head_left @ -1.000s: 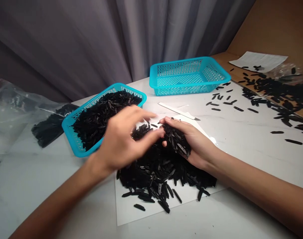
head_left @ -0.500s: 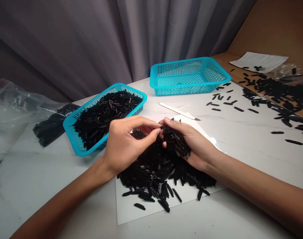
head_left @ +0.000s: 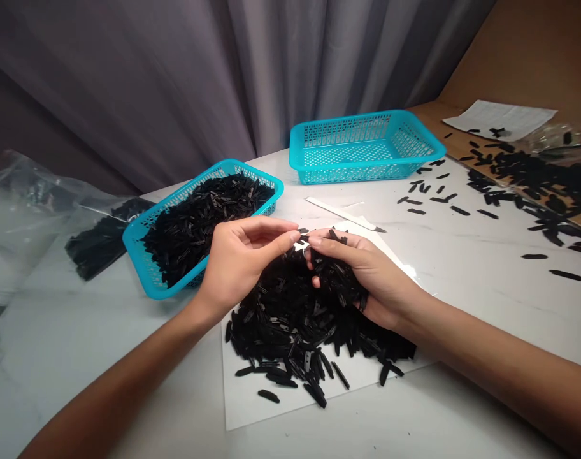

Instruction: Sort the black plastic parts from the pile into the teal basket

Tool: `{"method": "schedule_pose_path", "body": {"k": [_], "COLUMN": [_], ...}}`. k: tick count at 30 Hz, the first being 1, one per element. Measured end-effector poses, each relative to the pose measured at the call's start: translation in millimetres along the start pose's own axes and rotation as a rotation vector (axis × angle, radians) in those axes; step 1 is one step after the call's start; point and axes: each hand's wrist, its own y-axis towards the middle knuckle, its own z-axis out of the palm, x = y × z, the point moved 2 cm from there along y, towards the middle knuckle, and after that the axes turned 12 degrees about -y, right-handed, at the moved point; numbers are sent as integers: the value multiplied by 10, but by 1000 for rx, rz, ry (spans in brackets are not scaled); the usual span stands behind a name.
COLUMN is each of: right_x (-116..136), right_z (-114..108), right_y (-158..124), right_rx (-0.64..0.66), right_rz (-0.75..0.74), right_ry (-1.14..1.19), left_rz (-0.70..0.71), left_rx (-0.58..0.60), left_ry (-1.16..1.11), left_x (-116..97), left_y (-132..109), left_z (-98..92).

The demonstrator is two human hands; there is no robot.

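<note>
Thumb and fingers of my left hand pinch one end of a small, narrow black piece. Its other end meets the thumb and forefinger of my right hand. That hand also cradles a bunch of similar black pieces in its curled palm, so most of its fingers are hidden. Below both hands spreads a heap of black pieces, some with small holes, on a white sheet. Left of my left hand stands a blue basket filled with such pieces.
A second blue basket stands at the back with nothing visible inside. A white-handled knife lies in front of it. Loose black pieces scatter at right near a paper. A clear plastic bag lies at left.
My fingertips have drawn slightly apart, and the black piece between them now shows. My left hand has shifted up a little. The bunch stays in my right hand.
</note>
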Motion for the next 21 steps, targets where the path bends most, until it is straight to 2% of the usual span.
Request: {"method": "schedule_pose_path", "body": {"k": [6, 15, 21], "right_x": [5, 0, -1], "right_z": [1, -3, -4], "right_y": [5, 3, 12], "right_rx": [-18, -33, -53], "right_rz": [-20, -36, -38], "right_ry": [-8, -40, -39], "left_rz": [27, 91, 175], "left_rx": [38, 11, 76], "left_ry": [98, 131, 162], "left_x": [-49, -51, -46], "left_y": [1, -41, -54], "left_z": [9, 34, 59]}}
